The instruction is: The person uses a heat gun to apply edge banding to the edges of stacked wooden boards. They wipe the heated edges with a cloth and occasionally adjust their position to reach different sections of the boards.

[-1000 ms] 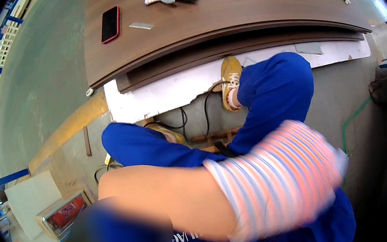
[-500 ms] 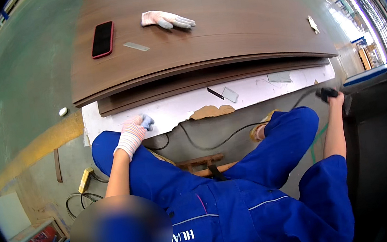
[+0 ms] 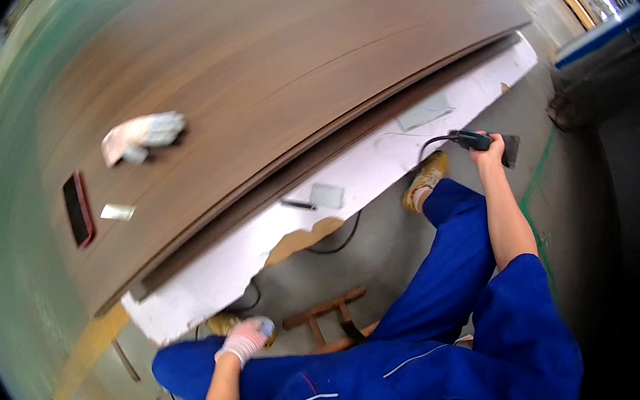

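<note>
- At right of centre, our right hand [image 3: 491, 148] has its grip clamped on a dark corded power tool [image 3: 488, 141], held clear of the worktop [image 3: 280, 69].
- At lower left, our gloved left hand [image 3: 245, 339] rests on our knee; we cannot tell its grip.
- At upper left, a glove [image 3: 143, 134] and phone [image 3: 78, 210] lie on the worktop.
- We see no containers.

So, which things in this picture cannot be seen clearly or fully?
- Head view: the black tool in the right hand is small; its working end is unclear.
- Left hand, in a white glove: what it touches at the knee is hidden by the hand itself.
- The crumpled glove and the phone on the brown board are blurred by motion.
- The wooden stool is partly covered by the blue legs.
</note>
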